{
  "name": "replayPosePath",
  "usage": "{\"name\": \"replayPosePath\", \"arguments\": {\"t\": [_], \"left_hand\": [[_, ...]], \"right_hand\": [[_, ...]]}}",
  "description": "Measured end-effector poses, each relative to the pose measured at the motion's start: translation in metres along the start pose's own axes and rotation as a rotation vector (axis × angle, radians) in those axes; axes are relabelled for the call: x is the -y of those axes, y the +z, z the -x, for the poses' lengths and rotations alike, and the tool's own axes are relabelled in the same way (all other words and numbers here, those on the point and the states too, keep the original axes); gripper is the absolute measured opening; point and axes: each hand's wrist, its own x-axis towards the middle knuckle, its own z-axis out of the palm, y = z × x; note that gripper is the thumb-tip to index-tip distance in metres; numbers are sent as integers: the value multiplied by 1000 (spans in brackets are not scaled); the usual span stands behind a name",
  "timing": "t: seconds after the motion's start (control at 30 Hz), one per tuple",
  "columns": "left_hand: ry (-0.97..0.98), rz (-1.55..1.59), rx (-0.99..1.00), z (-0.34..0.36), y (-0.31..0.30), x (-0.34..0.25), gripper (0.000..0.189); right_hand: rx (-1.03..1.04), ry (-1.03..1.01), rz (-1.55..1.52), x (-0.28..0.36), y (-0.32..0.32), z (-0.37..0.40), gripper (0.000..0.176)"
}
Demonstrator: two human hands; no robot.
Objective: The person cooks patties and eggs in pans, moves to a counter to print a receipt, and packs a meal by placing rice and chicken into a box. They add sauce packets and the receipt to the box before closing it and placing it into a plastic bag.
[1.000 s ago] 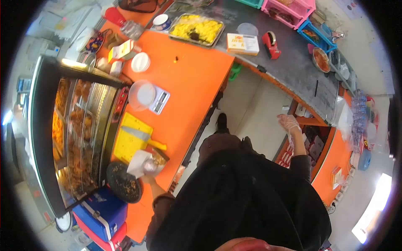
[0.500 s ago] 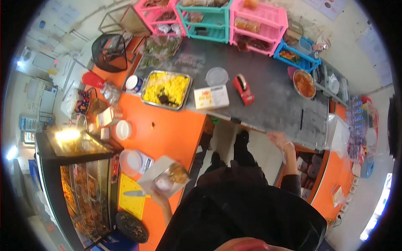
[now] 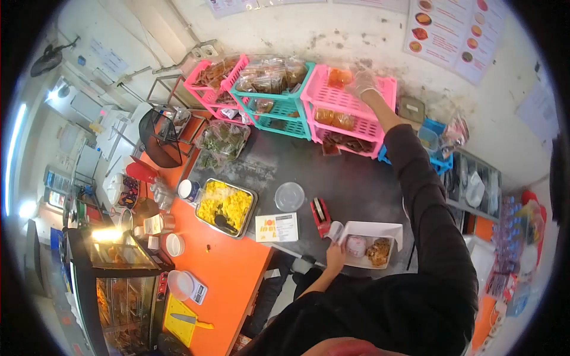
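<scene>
Box (image 3: 371, 244) part-filled, left hand (image 3: 335, 257) clasping its edge; beyond it, gloved right hand (image 3: 363, 82) in pink rack (image 3: 347, 102), grasp unclear.

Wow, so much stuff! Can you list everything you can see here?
box: 1, white, open, food inside, on grey counter
tape dispenser: 1, red, left of box
lid: 1, clear, round, on grey counter
tray: 1, silver, yellow food, grey counter's left end
carton: 1, white and yellow, right of tray
pink racks: 2, by the wall
teal rack: 1, between pink racks
scale: 1, white, on orange counter
board: 1, yellow, knife on it, near scale
left hand: bare, holds box's edge
right hand: gloved, at right pink rack's top
</scene>
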Motion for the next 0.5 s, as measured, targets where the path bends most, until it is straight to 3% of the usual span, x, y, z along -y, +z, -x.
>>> {"name": "replayPosePath", "arguments": {"t": [0.1, 0.17, 0.23, 0.27, 0.33, 0.37, 0.4, 0.5], "left_hand": [[28, -3, -51, -29, 21, -12, 27], [15, 25, -86, -41, 30, -24, 25], [-142, -75, 136, -54, 9, -41, 20], [-119, -99, 111, -53, 4, -43, 18], [-31, -122, 38, -44, -3, -38, 15], [23, -117, -4, -32, -7, -34, 14], [-10, -88, 67, -18, -20, -38, 12], [-102, -16, 349, 16, -46, -16, 8]], "right_hand": [[51, -64, 261, 10, 16, -31, 60], [248, -24, 304, 15, 32, -49, 65], [267, -13, 283, 19, 37, -55, 62], [256, 26, 258, 19, 41, -56, 58], [-113, -208, 149, 8, 63, -45, 43], [-181, -267, 239, 2, 73, -54, 47], [-241, -325, 329, -8, 81, -52, 53], [-358, -278, 37, -14, 14, -10, 51]]}}
